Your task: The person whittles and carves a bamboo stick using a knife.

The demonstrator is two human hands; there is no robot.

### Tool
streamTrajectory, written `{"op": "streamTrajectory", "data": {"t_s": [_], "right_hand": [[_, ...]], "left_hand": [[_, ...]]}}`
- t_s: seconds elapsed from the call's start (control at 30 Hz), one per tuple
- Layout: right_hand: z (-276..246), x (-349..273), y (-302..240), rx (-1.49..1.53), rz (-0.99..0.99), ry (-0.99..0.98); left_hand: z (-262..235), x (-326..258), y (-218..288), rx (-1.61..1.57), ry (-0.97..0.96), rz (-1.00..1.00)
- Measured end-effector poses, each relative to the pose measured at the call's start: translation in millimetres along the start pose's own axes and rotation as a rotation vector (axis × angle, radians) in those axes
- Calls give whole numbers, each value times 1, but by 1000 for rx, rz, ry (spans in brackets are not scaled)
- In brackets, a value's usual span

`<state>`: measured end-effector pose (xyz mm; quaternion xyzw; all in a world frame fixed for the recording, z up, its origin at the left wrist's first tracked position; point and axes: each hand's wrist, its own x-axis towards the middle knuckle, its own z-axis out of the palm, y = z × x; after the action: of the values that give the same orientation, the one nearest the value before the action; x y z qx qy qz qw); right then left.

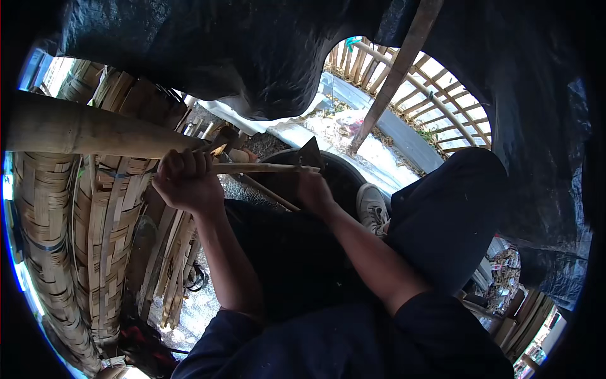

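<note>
My left hand [185, 180] is a closed fist around one end of a pale wooden or bamboo stick [255, 168], close beside a thick bamboo pole. At the stick's other end my right hand [314, 191] is also closed, with its fingers partly hidden. Just above the right hand stands a dark triangular piece [310, 155] like a blade; whether it is joined to the stick I cannot tell. Below the stick a thinner rod [268, 192] slants down toward my lap. Behind the right hand is a dark round tub [344, 169], its inside in shadow.
The thick bamboo pole [95, 131] crosses from the left edge. Woven bamboo rolls [47, 234] and split strips [177, 265] stand at the left. Black plastic sheeting [252, 57] hangs overhead. A wooden post [394, 79] and bamboo fence [435, 101] are beyond. My shoe [371, 205] is beside the tub.
</note>
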<state>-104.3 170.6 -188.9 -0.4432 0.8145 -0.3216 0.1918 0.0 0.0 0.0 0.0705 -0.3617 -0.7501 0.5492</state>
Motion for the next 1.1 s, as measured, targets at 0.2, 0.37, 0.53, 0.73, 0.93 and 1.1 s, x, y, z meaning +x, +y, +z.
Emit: {"op": "streamTrajectory", "data": {"t_s": [0.2,0.37,0.53,0.73,0.93,1.1], "right_hand": [[-7,12,-47,177,46,120],[5,0,17,-86,41,-40],[2,4,-28,103,117,52],[14,2,12,118,70,109],[-2,13,-53,283,-16,170],[12,10,4,-5,-128,144]], "left_hand": [[9,-2,2,19,-66,-37],[12,1,-1,-43,72,-32],[11,-2,2,13,-29,-37],[15,2,2,24,22,3],[6,-1,3,90,88,31],[7,3,3,98,95,53]]}}
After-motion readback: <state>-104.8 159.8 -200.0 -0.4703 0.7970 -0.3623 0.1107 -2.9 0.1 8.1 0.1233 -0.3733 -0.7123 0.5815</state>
